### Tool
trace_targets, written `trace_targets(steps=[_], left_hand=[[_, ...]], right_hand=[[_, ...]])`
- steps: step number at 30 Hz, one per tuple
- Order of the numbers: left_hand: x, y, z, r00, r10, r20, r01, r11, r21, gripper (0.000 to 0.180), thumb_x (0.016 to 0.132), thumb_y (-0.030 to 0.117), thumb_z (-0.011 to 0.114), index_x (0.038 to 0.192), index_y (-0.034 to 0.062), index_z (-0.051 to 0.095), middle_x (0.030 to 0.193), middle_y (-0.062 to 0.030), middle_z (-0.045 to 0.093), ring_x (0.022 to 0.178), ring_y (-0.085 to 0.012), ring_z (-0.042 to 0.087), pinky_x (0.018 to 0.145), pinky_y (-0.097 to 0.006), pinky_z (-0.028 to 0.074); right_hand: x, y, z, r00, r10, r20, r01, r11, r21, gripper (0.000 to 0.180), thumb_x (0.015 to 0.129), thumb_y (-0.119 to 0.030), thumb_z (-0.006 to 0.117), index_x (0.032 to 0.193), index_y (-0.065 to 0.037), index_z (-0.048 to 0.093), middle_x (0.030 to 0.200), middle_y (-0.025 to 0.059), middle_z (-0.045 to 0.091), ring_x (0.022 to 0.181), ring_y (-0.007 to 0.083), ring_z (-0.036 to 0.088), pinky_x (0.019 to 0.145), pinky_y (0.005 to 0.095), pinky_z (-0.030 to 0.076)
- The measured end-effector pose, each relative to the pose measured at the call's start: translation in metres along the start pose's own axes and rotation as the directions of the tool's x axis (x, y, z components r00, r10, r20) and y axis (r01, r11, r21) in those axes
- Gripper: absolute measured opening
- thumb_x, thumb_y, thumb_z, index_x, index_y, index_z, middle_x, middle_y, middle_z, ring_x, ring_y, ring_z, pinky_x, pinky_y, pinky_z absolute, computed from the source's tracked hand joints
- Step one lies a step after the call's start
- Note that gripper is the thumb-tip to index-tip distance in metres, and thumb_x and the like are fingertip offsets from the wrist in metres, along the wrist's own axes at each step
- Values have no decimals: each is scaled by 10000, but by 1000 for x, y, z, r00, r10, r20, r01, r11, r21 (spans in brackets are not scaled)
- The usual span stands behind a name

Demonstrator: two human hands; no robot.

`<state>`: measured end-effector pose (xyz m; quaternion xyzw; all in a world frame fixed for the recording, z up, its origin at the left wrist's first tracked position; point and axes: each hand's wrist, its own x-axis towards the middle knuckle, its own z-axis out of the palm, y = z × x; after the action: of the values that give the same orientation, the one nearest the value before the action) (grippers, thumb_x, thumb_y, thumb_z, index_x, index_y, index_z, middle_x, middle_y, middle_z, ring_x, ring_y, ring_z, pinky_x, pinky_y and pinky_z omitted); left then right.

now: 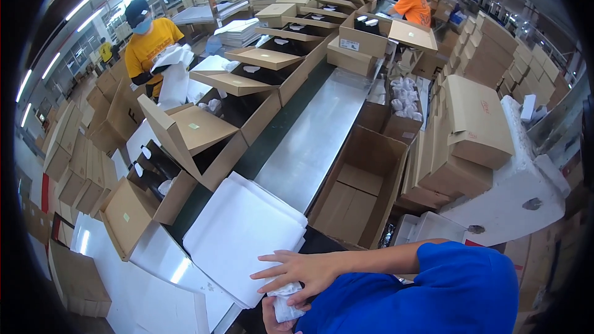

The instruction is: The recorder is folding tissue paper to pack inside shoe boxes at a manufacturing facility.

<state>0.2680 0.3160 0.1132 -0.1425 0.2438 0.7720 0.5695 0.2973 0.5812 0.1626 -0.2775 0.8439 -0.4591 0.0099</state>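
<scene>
Low in the view, a crumpled wad of white tissue paper (284, 305) is between my two hands. My left hand (276, 320) is curled around it from below, partly hidden at the lower edge. Reaching in from the right, my right hand (306, 272) lies over the wad, its thumb and index finger around the wad's upper part and its other fingers spread out. Those fingertips extend over the near corner of a stack of large white paper sheets (241, 235). The stack lies slanted across the worktable beside my hands.
Open cardboard boxes (213, 154) with dark contents line the bench to the left. A metal surface (315, 136) runs away from me. To the right stand a large open carton (352, 204) and stacked boxes (458, 142). A person in yellow (151, 46) handles white paper; another wears orange (413, 7).
</scene>
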Motion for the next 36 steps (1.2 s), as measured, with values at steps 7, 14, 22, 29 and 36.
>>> trace_targets(steps=[7, 14, 22, 29, 36], left_hand=[[1, -3, 17, 973, 185, -138, -169, 978, 123, 778, 1114, 698, 581, 1548, 53, 594, 1303, -130, 739, 1151, -316, 713, 933, -472, 583], [17, -4, 16, 911, 336, -238, -262, 919, 294, 816, 1117, 692, 576, 1614, 45, 546, 1400, -144, 725, 1224, -325, 709, 990, -471, 585], [33, -6, 30, 720, 669, -187, -511, 692, 509, 848, 1130, 618, 601, 1691, 1, 450, 1587, -222, 622, 1412, -371, 647, 1218, -510, 516], [43, -16, 16, 356, 927, -122, -384, 264, 885, 792, 1162, 448, 655, 1711, -49, 374, 1590, -262, 591, 1419, -385, 624, 1231, -524, 495], [5, 5, 76, 479, 877, -42, -481, 302, 823, 861, 1030, 88, 826, 1740, 64, 339, 1501, -235, 604, 1373, -344, 630, 1180, -492, 533]], right_hand=[[4, 4, 12, 981, 130, 141, -138, 989, 54, 616, 1242, -367, 438, 1834, -230, 337, 1947, 38, 158, 1786, 432, -29, 1400, 734, 51], [13, 7, 6, 991, 110, 72, -122, 974, 192, 808, 1212, -338, 514, 1877, -227, 70, 1958, 49, 50, 1786, 424, -53, 1420, 686, 31], [4, 9, 27, 953, 299, 40, -241, 675, 697, 1021, 1188, -558, 593, 1865, -181, -72, 1874, 269, 163, 1690, 369, 321, 1362, 511, 329], [0, 5, 48, 830, 515, 214, -365, 210, 907, 726, 1179, -463, 685, 1759, -134, 398, 1515, 107, 634, 1369, 203, 586, 1176, 397, 505], [0, 24, 46, 807, 590, -26, -256, 389, 885, 594, 1072, -247, 844, 1578, -101, 568, 1378, 63, 654, 1311, 164, 601, 1122, 347, 520]])
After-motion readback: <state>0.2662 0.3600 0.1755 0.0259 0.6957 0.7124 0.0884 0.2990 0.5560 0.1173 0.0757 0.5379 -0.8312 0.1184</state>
